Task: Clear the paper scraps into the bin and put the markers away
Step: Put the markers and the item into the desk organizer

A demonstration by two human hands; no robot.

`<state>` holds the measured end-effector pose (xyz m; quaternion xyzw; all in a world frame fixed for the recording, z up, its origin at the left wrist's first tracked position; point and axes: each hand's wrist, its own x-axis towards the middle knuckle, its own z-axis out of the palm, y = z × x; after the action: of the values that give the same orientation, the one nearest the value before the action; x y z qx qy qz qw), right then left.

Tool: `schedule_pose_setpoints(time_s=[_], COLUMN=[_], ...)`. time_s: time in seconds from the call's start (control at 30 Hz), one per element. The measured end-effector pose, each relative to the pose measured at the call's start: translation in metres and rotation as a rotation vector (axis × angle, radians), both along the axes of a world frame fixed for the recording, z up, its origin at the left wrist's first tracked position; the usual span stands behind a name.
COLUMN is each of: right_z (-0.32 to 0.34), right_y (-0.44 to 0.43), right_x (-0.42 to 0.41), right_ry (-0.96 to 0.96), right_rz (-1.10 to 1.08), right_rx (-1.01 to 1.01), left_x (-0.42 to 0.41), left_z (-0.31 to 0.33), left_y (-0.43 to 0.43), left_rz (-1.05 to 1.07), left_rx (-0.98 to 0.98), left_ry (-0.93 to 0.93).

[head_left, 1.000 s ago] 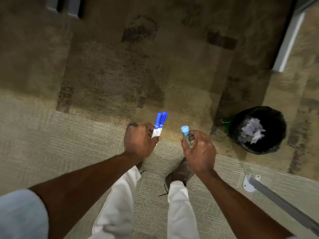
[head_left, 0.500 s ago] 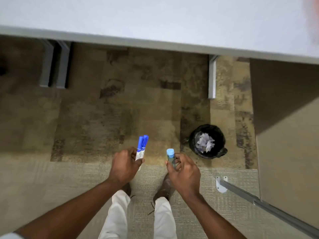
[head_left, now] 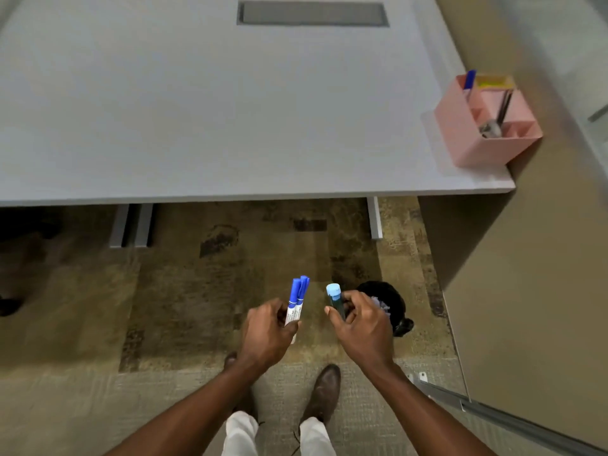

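My left hand [head_left: 268,334] grips two white markers with blue caps [head_left: 297,299], caps pointing up. My right hand [head_left: 360,325] holds one dark marker with a light-blue cap [head_left: 335,297]. Both hands hover above the carpet in front of the grey desk [head_left: 214,110]. A black bin [head_left: 391,304] with crumpled paper scraps [head_left: 380,304] in it stands on the floor just behind my right hand, partly hidden by it. A pink desk organiser [head_left: 473,139] sits on the desk's right front corner, with a blue marker [head_left: 468,80] standing in it.
The organiser also holds a metal tool and something yellow. A beige partition wall [head_left: 533,274] rises on the right with a metal rail [head_left: 493,413] at its foot. Desk legs [head_left: 131,225] stand under the tabletop. My shoes [head_left: 324,393] are on the carpet below.
The view has tilted up from the floor, bringing the desk top and pink organiser into sight. Both hands keep their markers and stay close together.
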<state>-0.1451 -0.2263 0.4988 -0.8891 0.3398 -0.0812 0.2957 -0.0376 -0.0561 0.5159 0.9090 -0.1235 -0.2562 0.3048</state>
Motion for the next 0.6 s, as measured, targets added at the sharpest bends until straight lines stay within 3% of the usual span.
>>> schedule_pose_setpoints(time_s=[0.27,0.6], right_z=[0.073,0.125], right_y=[-0.051,-0.119], right_x=[-0.017,-0.013], right_ry=[-0.075,-0.178], right_rz=[-0.023,-0.112], right_rx=[-0.019,-0.011], left_x=[-0.002,0.001], left_z=[0.074,0.121], left_y=[-0.040,-0.106], left_rz=[-0.002,-0.060], left_rx=[-0.064,-0.146], left_ry=[-0.130,-0.200])
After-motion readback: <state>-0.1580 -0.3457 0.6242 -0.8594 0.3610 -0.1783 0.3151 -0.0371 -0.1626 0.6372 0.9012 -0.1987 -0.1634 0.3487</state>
